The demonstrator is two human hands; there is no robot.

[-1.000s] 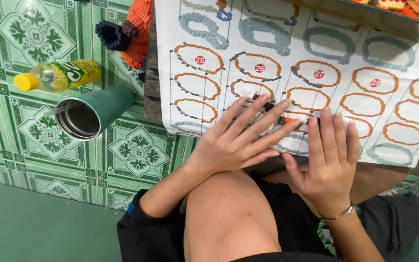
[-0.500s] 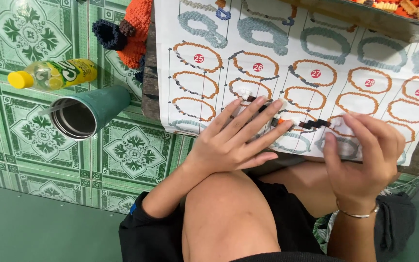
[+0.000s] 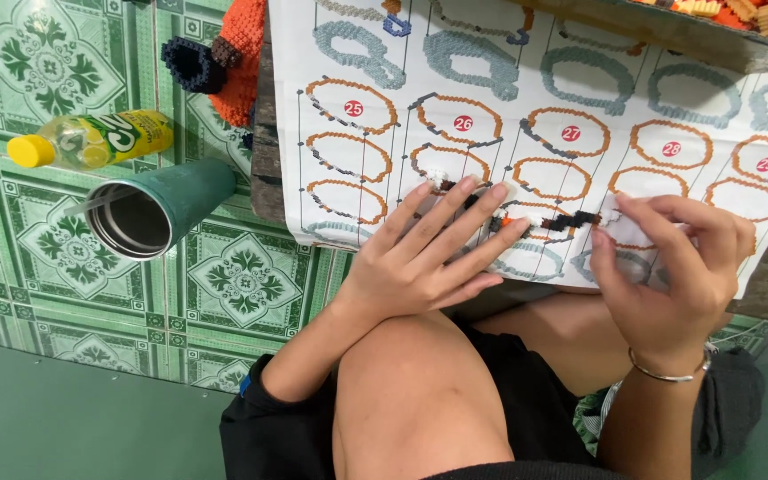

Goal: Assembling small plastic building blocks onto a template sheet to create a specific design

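A strip of small building bricks [image 3: 548, 220], white, black and orange, lies on the printed pattern sheet [image 3: 526, 98] at the near edge of the surface [image 3: 264, 133]. Its long axis runs left to right across the sheet, the left end under the left hand and the right end at the right hand.

The left hand [image 3: 420, 258] rests flat on the sheet, fingers [image 3: 455, 209] spread apart and pressing on the left part of the strip. The right hand [image 3: 668, 267] is curled, its fingers [image 3: 646, 213] drawn together and pinching the strip's right end. A thin metal bangle [image 3: 664, 373] sits on the right wrist.

The sheet is white, printed with rows of oval outlines in orange and grey-blue, some with small round red number markers at centre.

On the green patterned tiled floor [image 3: 37, 293] at left lies a clear plastic bottle [image 3: 91, 140] on its side, yellow cap to the left, with a yellow and green label. Just near of it lies a green metal cup [image 3: 157, 209], mouth facing near-left. An orange brick model [image 3: 237, 62] with a dark blue part sits at the far left edge of the surface. At far right, a tray [image 3: 668, 31] of loose orange and yellow bricks.
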